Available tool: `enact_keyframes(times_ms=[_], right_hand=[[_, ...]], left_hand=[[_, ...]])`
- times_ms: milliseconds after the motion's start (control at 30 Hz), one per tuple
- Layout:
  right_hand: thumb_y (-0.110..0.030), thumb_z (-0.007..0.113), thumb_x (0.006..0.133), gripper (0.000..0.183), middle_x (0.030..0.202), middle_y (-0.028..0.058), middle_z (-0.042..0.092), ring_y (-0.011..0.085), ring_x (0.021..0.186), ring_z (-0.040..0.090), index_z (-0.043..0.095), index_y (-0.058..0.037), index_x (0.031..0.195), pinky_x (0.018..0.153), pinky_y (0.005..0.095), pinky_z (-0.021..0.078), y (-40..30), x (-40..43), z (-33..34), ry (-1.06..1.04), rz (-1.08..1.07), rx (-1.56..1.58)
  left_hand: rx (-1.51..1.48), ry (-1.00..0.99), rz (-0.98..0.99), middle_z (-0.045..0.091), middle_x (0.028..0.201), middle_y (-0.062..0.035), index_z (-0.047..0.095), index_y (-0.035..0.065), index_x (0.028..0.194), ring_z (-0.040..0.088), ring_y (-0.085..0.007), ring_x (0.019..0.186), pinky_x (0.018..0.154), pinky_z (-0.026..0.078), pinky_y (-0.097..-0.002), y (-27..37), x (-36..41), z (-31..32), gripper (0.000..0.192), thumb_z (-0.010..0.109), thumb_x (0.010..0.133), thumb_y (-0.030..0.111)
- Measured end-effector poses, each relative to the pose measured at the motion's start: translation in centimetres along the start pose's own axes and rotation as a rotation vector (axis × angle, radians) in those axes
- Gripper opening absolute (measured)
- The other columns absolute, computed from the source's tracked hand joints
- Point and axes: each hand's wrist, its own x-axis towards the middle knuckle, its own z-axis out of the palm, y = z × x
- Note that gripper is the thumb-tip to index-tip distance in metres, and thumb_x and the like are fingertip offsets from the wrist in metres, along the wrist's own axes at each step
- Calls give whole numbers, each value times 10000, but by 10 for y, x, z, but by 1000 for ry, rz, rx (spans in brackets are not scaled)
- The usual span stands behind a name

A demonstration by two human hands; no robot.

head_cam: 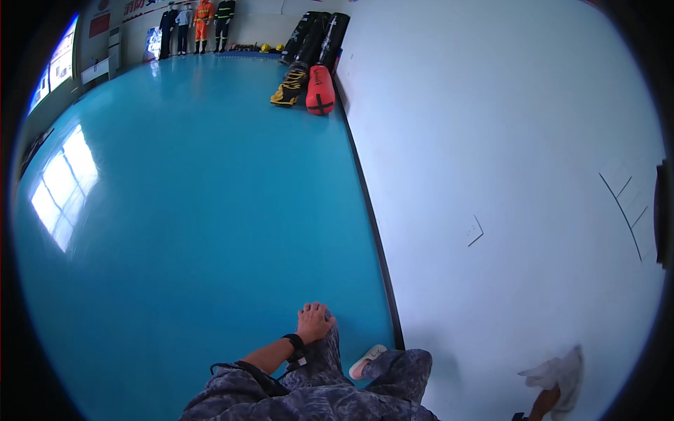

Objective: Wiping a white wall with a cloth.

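My left hand [314, 322] rests on my left knee, palm down, fingers slightly spread, with a black band around the wrist. At the lower right, my right hand [547, 400] grips a pale cloth [559, 374] against the white wall [505, 131]; part of the hand is hidden by the cloth, and its edges are blurred. Both knees are bent, in camouflage trousers [403, 366]. One white slip-on shoe [367, 359] shows between the legs, close to the foot of the wall.
A dark baseboard [374, 221] divides the wall from the glossy blue floor [221, 200]. A wall socket plate [475, 231] sits above it. Farther along lie a red punching bag [320, 92], black bags [333, 39] and yellow-black boots [288, 92]. Dressed mannequins [201, 26] stand at the back.
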Motion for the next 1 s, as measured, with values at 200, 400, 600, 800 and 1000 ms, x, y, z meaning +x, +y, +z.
enact_keyframes(times_ms=[200,400,600,800,1000], right_hand=[[-140,496,895,252,1051,156,563,270,972,532,521,12,1095,850,363,381,43,74,-77,290,339,118],[-119,593,858,364,1131,156,579,285,1065,546,514,5,1192,962,351,405,-20,140,-91,525,311,-233],[-219,661,824,471,1136,159,590,286,1036,576,514,-26,1227,914,360,443,32,113,59,451,99,-349],[-226,560,885,439,1114,114,612,292,992,581,469,-56,1279,850,397,470,-121,217,76,287,134,319],[-394,674,734,663,1383,161,378,370,1228,396,464,-122,1301,972,578,296,-260,273,81,-59,17,2]], left_hand=[[7,-40,8,480,1203,-168,523,45,1141,403,-366,1137,934,317,-506,2,-1,-6,454,545,823,368],[67,-70,-14,463,1240,-143,502,56,1189,375,-337,1189,968,303,-474,5,1,-5,495,549,817,379],[0,-87,23,464,1232,-170,521,45,1159,365,-375,1192,967,291,-523,9,7,0,481,550,814,378],[-43,-11,53,494,1206,-143,531,82,1154,396,-363,1171,962,311,-521,26,6,-11,457,559,801,370],[74,-4,-123,507,1214,-94,549,101,1130,410,-323,1175,957,335,-469,-24,-7,-8,437,605,775,349]])
